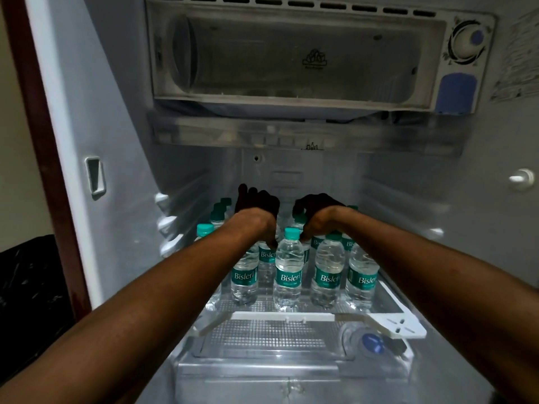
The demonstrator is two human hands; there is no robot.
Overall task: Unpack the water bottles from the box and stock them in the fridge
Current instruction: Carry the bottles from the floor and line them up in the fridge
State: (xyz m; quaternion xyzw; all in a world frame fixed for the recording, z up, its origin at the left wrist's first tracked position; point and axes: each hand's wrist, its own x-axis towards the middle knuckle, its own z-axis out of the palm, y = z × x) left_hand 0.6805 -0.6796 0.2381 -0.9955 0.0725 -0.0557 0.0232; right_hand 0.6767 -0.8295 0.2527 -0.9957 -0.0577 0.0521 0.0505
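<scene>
both arms reach deep into the fridge [122,118], and the left hand [256,212] and right hand [316,215] each curl down over a bisleri water bottle in the dark back rows. the water bottles [288,275] with green caps stand close together on the clear shelf [326,317]. the freezer box [297,53] hangs above, and a blue knob [371,342] sits on the tray lid below.
</scene>
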